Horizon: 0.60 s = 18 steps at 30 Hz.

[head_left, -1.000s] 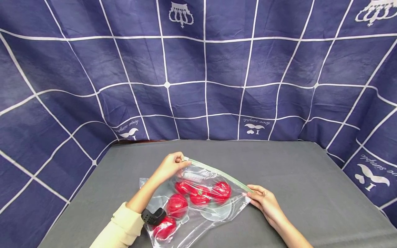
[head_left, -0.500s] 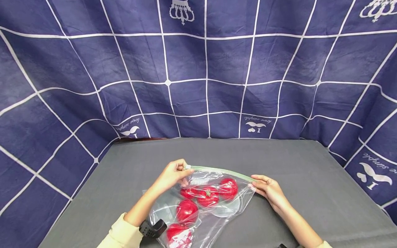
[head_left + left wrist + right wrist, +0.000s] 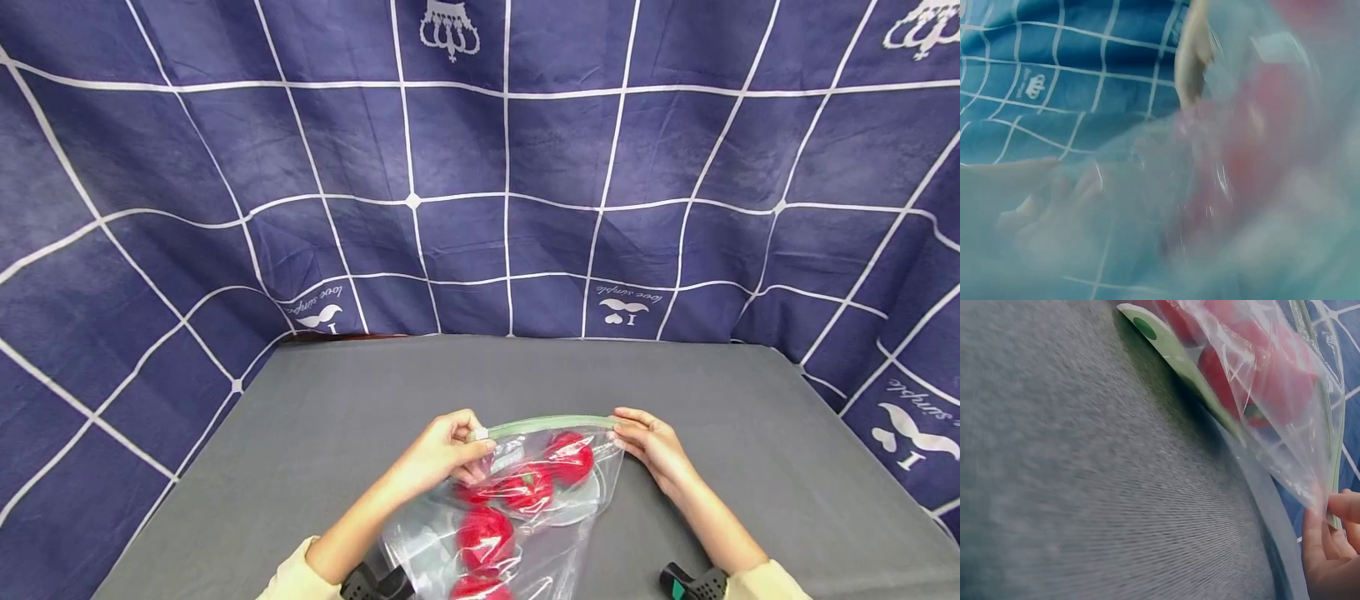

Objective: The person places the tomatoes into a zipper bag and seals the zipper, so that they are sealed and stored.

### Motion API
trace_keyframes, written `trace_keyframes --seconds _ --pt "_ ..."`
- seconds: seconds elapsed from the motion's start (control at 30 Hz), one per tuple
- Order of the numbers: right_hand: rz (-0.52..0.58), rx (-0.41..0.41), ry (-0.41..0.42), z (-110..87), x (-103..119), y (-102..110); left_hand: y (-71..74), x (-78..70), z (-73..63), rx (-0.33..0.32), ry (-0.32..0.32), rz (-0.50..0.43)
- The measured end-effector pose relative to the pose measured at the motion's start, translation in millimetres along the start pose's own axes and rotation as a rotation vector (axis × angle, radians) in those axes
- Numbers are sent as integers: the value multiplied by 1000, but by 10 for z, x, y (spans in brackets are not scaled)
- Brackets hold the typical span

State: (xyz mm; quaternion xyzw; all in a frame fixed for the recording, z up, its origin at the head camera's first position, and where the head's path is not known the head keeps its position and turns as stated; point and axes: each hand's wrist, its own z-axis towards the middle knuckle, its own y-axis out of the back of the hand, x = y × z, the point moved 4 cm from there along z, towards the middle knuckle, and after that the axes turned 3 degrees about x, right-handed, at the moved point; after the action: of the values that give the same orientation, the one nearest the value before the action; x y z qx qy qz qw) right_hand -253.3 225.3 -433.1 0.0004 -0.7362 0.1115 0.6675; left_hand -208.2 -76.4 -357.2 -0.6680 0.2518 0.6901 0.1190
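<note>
A clear zip bag [image 3: 555, 550] with a green closure strip [image 3: 551, 422] hangs between my two hands. Several red tomatoes [image 3: 486, 537] lie inside it, one showing a green stem end. My left hand [image 3: 446, 454] pinches the strip's left end, right beside a small white slider [image 3: 479, 433]. At the opposite top corner, my right hand [image 3: 648, 442] grips the bag between thumb and fingers; the right wrist view shows this hand [image 3: 1332, 544] from close up. Bag film blurs most of the left wrist view. The bag's bottom runs out of the head view.
A grey-covered table [image 3: 360, 383] spreads out beneath the bag. Behind it and along both sides hangs a blue curtain [image 3: 465, 242] with white grid lines. A wrist camera [image 3: 686, 582] sits on my right forearm.
My left hand has moved right and nearer to me, while my right hand has risen slightly. The closure strip, slanted before, now runs nearly level, and the tomatoes have shifted right.
</note>
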Motion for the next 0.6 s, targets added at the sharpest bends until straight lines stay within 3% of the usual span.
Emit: trace_keyframes --seconds 0.17,0.37,0.6 --pt "-135 1 23 93 11 -30 52 0 22 -68 -12 -14" --pt "-340 -117 58 125 102 -53 96 33 50 -151 -22 -89" --pt "-598 -214 230 87 373 -229 122 51 99 -273 -9 -132"
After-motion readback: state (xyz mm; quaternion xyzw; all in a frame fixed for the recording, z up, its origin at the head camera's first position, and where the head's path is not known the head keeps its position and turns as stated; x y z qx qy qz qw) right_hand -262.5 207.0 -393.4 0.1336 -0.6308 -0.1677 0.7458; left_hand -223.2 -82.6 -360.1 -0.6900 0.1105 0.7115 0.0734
